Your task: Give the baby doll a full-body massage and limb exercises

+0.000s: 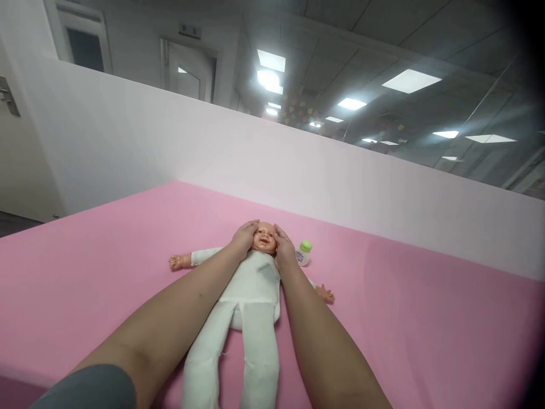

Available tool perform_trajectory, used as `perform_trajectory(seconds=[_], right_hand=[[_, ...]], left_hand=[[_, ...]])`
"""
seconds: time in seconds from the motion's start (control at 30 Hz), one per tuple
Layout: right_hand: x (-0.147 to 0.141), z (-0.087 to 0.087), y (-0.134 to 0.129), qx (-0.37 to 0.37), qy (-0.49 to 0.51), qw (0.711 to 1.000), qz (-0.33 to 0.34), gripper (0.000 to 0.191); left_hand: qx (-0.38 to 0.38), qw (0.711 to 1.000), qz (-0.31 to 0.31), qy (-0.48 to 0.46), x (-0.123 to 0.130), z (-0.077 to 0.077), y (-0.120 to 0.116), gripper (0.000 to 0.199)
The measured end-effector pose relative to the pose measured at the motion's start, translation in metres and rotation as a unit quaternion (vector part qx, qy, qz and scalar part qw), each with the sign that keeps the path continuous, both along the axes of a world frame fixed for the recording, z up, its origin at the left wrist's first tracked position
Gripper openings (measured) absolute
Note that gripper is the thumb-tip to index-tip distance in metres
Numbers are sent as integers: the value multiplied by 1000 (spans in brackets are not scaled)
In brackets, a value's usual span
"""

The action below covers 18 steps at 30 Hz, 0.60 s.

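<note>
A baby doll [256, 278] with a white cloth body lies on its back on the pink padded surface [383, 318], its head toward the far wall. My left hand [244, 237] cups one side of the doll's hard plastic head, and my right hand [284, 245] cups the other. Both sets of fingers lie along the temples and hold the head between them; the smiling face shows in the gap. The doll's arms stretch out sideways past my forearms. Just right of my right hand stands a small clear bottle [303, 254] with a green cap.
A low white wall [272, 165] runs along the far edge of the pink surface. At the left is a door [21, 142] with a metal handle. Beyond the wall, bright ceiling lights and another door [187, 74] show.
</note>
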State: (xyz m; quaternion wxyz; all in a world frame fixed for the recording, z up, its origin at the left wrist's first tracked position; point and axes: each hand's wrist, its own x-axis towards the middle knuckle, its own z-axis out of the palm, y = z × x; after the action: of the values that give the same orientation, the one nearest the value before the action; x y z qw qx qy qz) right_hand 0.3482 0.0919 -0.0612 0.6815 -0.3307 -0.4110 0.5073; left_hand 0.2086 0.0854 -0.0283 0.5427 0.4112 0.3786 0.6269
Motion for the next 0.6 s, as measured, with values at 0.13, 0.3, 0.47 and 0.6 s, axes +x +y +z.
perform_trajectory(seconds=[0.13,0.3,0.47,0.6], right_hand=[[-2,4,-8,20,-18,1000,-7,61],[-5,7,-12,36,-41,998,-35,67],[-4,3,-7,13,-40,999,-34,64],[-4,-1,-1,-19,-28,999,-18,61]], left_hand=[[18,1000,-17,11,-1,1,-6,54],[34,999,-17,19,-2,2,-13,62],[20,1000,-6,16,0,-3,-7,56],[0,1000,-3,-1,0,-7,1,48]])
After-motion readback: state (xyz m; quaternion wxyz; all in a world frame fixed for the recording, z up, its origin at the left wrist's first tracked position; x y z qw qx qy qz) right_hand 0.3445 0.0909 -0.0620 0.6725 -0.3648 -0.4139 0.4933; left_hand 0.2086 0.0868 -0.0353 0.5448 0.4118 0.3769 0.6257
